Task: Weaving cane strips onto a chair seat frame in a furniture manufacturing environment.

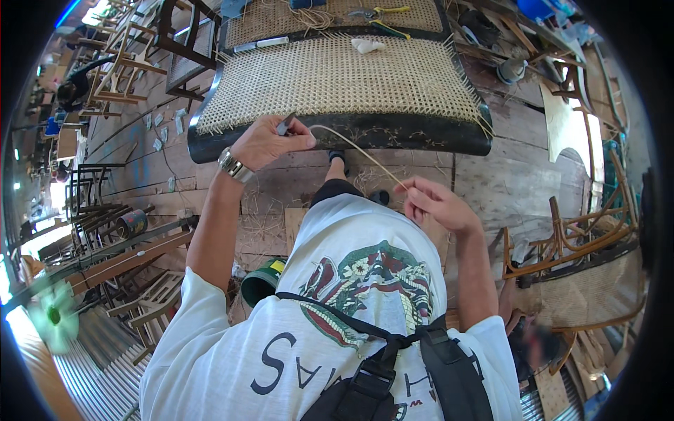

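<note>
A thin pale cane strand (366, 154) curves through the air between my two hands. My left hand (270, 142), with a metal watch at its wrist, pinches one end close to the near edge of the panel. A small grey pointed piece (284, 126) shows between its fingers; its kind is unclear. Lower and to the right, my right hand (441, 203) is closed on the strand's other end. Ahead lies a woven cane panel (316, 77) in a black wooden frame (414, 135), with loose cane ends sticking out along its sides.
On the panel lie a white marker-like stick (261, 44) and a crumpled white wad (367, 45). Yellow-handled pliers (379, 12) sit farther back. A green bucket (263, 282) stands by me. Wooden chair frames (590, 238) are at both sides; a fan (55, 317) is at lower left.
</note>
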### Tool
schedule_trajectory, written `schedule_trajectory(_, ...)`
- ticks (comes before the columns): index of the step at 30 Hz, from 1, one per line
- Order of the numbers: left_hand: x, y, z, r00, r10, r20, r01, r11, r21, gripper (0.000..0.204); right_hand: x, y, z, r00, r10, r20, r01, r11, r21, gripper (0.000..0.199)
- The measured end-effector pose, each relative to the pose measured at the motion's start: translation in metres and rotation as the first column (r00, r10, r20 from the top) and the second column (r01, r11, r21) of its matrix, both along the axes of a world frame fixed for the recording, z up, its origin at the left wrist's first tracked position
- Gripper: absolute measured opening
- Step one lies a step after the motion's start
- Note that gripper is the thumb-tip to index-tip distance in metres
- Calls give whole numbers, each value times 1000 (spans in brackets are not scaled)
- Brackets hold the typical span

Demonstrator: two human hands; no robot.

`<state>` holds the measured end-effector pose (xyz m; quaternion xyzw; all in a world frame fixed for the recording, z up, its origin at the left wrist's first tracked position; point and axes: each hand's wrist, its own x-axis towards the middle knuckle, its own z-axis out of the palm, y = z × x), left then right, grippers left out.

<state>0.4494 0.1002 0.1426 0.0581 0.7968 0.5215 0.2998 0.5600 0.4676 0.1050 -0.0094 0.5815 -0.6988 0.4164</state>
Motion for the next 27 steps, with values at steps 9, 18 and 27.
schedule_trajectory(9, 58, -76, -46, 530, 719, 449, -841, 514, 169, 33, -19, -44, 11, 957, -286, -39, 285, 958, -46, 22)
schedule_trajectory(18, 150, -4, -76, 941, 251, 229, -252, 967, -25, 38, -30, -85, -5, 970, -211, -117, 219, 974, 58, 20)
schedule_trajectory(27, 65, 70, -58, 844, 525, 110, -524, 761, 383, 19, -47, -126, 0, 959, -201, -198, 226, 967, 114, 13)
